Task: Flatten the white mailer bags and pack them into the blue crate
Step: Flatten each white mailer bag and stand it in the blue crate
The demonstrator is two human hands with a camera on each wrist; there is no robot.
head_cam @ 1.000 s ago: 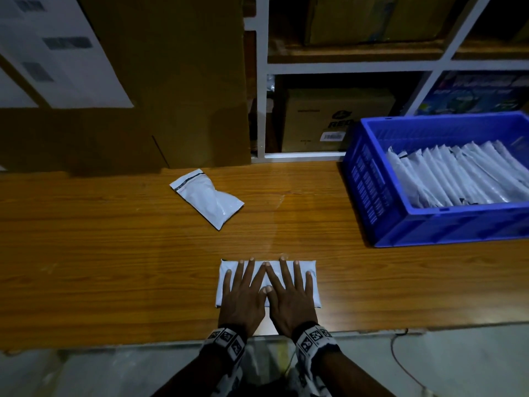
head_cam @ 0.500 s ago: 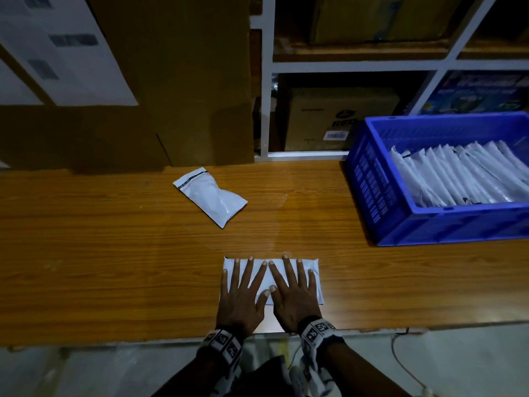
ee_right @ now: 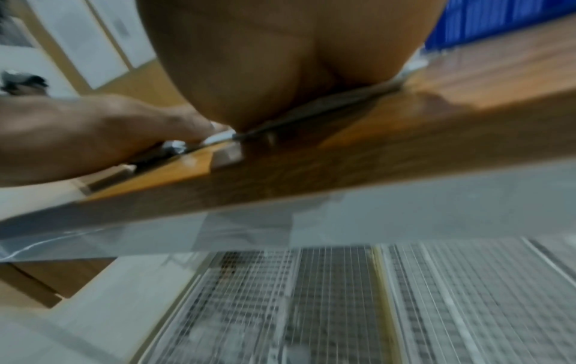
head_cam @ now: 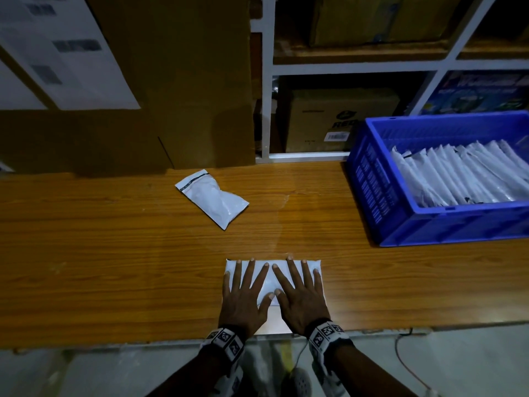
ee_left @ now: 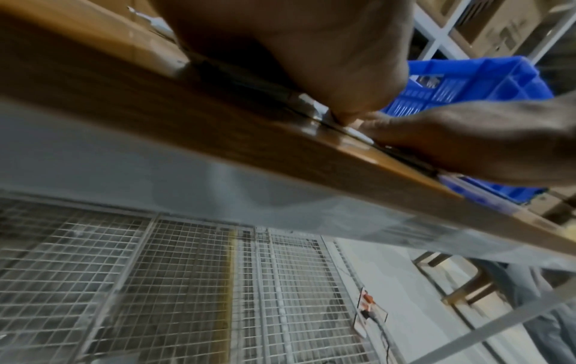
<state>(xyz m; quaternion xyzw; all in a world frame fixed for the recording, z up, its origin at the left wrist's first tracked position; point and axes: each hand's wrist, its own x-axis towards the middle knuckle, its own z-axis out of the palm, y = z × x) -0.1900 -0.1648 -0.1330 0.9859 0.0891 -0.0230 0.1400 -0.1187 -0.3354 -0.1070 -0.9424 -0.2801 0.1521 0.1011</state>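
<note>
A white mailer bag (head_cam: 270, 277) lies flat near the front edge of the wooden table (head_cam: 114, 267). My left hand (head_cam: 244, 293) and right hand (head_cam: 300, 290) press down on it side by side, fingers straight and spread, thumbs nearly touching. A second white mailer bag (head_cam: 213, 197), still puffy, lies farther back toward the left. The blue crate (head_cam: 380, 193) stands at the right with several flat white bags (head_cam: 458, 176) upright inside. In the wrist views my left hand (ee_left: 311, 49) and right hand (ee_right: 280, 61) lie flat on the tabletop, with the blue crate (ee_left: 467, 76) behind.
A large cardboard box (head_cam: 128, 81) with paper labels stands behind the table at the left. White shelving (head_cam: 343, 65) with boxes rises at the back right. A wire mesh panel (ee_left: 187, 283) shows below the table's front edge.
Both hands stay pressed on the bag; their fingers have spread a little wider across it. The view has shifted slightly.
</note>
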